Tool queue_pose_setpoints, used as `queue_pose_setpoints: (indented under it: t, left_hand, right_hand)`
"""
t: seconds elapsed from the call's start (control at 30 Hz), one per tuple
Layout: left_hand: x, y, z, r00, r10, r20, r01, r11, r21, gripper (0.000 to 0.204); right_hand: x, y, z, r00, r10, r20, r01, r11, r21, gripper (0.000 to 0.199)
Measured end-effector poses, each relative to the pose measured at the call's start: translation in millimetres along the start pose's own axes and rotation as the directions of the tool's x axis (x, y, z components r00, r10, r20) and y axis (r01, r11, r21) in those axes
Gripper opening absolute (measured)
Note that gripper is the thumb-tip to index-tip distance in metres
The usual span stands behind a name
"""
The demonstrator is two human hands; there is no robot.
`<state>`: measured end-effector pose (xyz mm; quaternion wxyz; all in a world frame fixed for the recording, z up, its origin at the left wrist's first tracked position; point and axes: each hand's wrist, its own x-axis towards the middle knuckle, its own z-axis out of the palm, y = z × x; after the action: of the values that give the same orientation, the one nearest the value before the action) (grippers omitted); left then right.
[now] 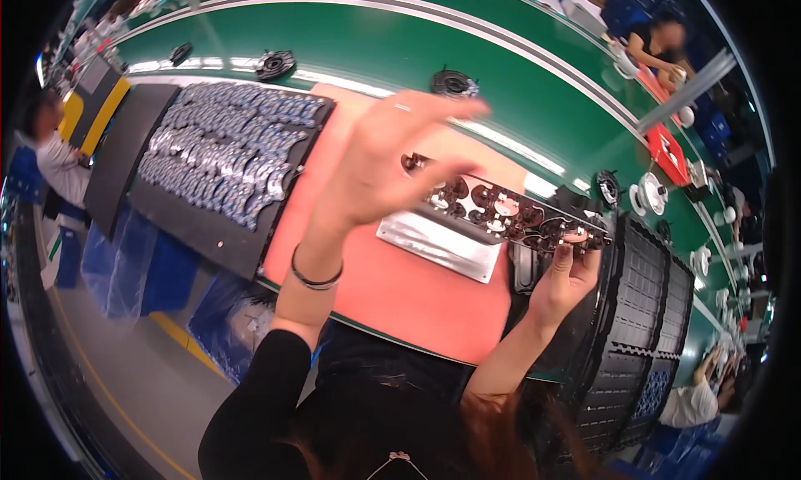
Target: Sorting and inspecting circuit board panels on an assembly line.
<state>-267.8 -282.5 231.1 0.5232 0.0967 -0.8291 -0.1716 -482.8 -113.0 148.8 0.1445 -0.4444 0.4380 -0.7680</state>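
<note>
My left hand point(373, 167) is raised above the pink mat point(400, 292), slightly smeared by motion. Its fingers are spread, and I see nothing between them. They pass in front of the left end of a long dark strip point(477, 203) fitted with small round and pale parts. My right hand point(567, 286) grips the strip's right end, thumb on the near side and the other fingers partly hidden. Just below the strip, a silver metal plate point(442, 248) lies on the mat. A dark rounded block point(524, 270) sits between that plate and my right hand.
To the left, a dark tray point(259, 250) carries rows of curved blue-and-silver parts point(221, 150). Stacked black compartment trays point(638, 313) stand at right. Beyond the mat runs a green conveyor point(350, 42) with black round parts point(453, 83). Other people point(663, 50) work farther off.
</note>
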Motion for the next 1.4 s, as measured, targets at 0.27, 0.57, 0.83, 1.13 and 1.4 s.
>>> queue_pose_setpoints:
  t: [0.27, 0.57, 0.83, 1.13, 1.4]
  left_hand:
    - [-98.1, -81.6, 20.2, 0.813, -0.399, 0.423, 0.569, 0.395, -0.722, 0.034]
    - [-112.5, -82.1, 39.7, 0.721, -0.645, 0.255, 0.667, 0.544, -0.51, 0.019]
    - [-112.4, -84.3, 38.0, 0.771, -0.62, 0.143, 0.602, 0.639, -0.478, 0.015]
    - [-122.1, -84.1, 37.7, 0.721, -0.679, 0.134, 0.642, 0.583, -0.498, 0.014]
    - [-133.6, -89.5, 58.1, 0.578, -0.748, 0.326, 0.754, 0.336, -0.564, 0.037]
  right_hand:
    - [-14.1, 55.3, -1.8, 0.973, 0.174, -0.154, -0.138, 0.966, 0.22, 0.021]
    - [-16.1, 70.4, 8.0, 0.953, 0.267, -0.142, -0.241, 0.955, 0.173, 0.028]
    - [-19.2, 85.9, 4.7, 0.963, 0.246, -0.11, -0.218, 0.951, 0.22, 0.027]
    - [-18.6, 90.6, 6.4, 0.952, 0.279, -0.128, -0.268, 0.959, 0.092, 0.034]
    - [-32.9, 122.8, -8.0, 0.919, 0.373, -0.13, -0.36, 0.926, 0.116, 0.049]
